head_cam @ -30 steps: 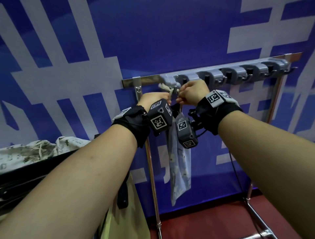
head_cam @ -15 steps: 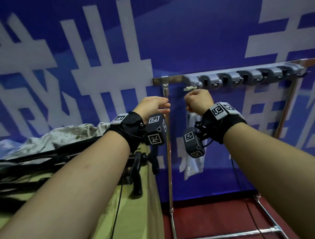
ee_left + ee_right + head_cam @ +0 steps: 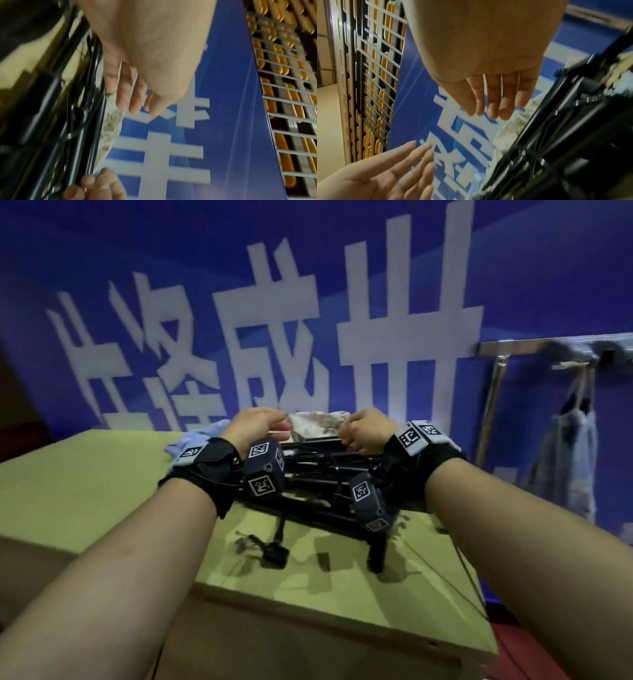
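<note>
My left hand [image 3: 260,424] and right hand [image 3: 366,429] hover side by side over the far part of a yellow-green table [image 3: 85,474]. Both are empty, with relaxed fingers. Between them, just beyond the fingertips, lies a crumpled white patterned cloth [image 3: 318,424]. The left wrist view shows my left fingers [image 3: 123,100] straight, close to that cloth [image 3: 111,128]. In the right wrist view my right fingers [image 3: 493,108] hang loose above the cloth [image 3: 510,129]. At the far right a pale blue cloth bag [image 3: 565,460] hangs by its cord from a hook rail [image 3: 507,347].
A heap of black folded stands and cables [image 3: 325,474] lies on the table under my wrists. A light blue cloth [image 3: 198,436] sits left of the patterned one. A blue banner wall [image 3: 308,268] stands close behind. The rail's metal post [image 3: 489,405] rises right of the table.
My hands came off the bag hung on the rail and moved left and down to the table. The view swung left with them, so the rail now sits at the right edge.
</note>
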